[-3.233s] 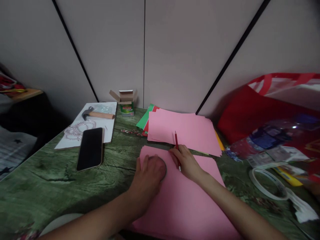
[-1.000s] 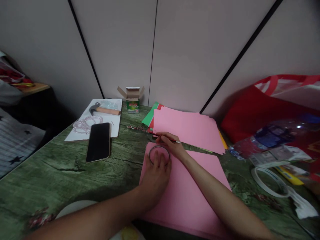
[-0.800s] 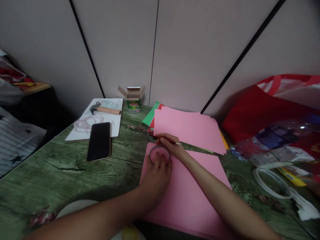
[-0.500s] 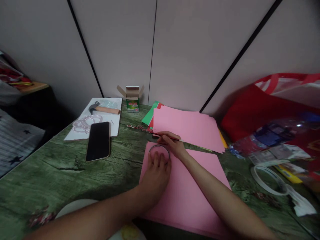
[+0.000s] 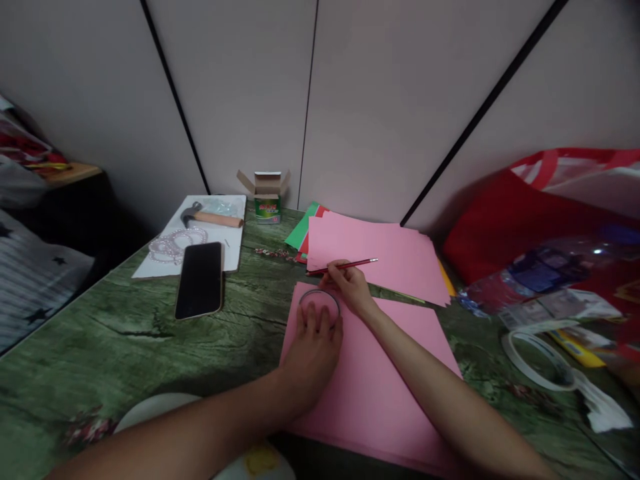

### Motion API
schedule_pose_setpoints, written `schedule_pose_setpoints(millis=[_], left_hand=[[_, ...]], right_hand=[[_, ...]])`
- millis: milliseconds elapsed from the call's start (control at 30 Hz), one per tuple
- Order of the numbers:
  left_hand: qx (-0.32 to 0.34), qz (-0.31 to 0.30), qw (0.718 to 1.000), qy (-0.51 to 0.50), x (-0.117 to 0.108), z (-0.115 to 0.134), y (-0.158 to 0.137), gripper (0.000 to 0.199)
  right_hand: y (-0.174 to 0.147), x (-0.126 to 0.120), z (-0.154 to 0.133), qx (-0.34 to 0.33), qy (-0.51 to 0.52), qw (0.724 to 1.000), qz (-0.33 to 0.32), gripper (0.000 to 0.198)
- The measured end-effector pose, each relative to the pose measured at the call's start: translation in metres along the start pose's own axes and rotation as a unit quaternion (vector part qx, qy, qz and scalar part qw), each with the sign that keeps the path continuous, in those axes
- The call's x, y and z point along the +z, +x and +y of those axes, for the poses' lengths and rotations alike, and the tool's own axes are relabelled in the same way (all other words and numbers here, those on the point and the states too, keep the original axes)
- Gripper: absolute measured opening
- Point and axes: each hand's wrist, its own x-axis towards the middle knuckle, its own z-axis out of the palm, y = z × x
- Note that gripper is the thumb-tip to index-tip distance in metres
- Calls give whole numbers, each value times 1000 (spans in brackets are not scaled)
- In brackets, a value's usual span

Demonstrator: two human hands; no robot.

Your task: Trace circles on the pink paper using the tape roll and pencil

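My left hand (image 5: 316, 337) lies with its fingers spread over a thin dark ring (image 5: 320, 291), pressing it onto the pink paper (image 5: 395, 373) in front of me. What the ring belongs to is partly hidden under the fingers. Just beyond the ring, my right hand (image 5: 350, 287) grips a red pencil (image 5: 360, 263) between thumb and fingers. The pencil lies nearly level, its metal-tipped end pointing right and its other end left. Behind it sits a second stack of pink sheets (image 5: 375, 247), with green paper (image 5: 301, 233) showing underneath at the left.
On the left lie a black phone (image 5: 200, 280), a hammer (image 5: 217, 219) and a beaded string (image 5: 173, 247) on white board. A small open box (image 5: 268, 207) stands by the wall. At right are a plastic bottle (image 5: 540, 270), a red bag (image 5: 485, 220) and a white tape roll (image 5: 537, 363).
The pencil has swung in my right hand: its right end has risen and moved rightward. My left hand stays on the ring. The view has shifted slightly.
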Motion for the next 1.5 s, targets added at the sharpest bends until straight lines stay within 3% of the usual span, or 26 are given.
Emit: schedule_pose_setpoints(millis=[467, 700, 900, 1300, 1500], left_hand=[[-15, -9, 1000, 10, 0, 3, -1, 49], [5, -14, 1000, 12, -6, 1, 1, 45], [16, -11, 1000, 18, -8, -1, 2, 45], [26, -16, 999, 21, -12, -3, 3, 44], [23, -5, 999, 22, -7, -2, 4, 44]], right_hand=[[-1, 5, -6, -1, -62, 998, -28, 38], [1, 24, -15, -15, -99, 985, -139, 31], [4, 33, -10, -23, -130, 979, -152, 26], [3, 42, -19, -101, -285, 929, -212, 12], [5, 46, -22, -92, -371, 895, -228, 12]])
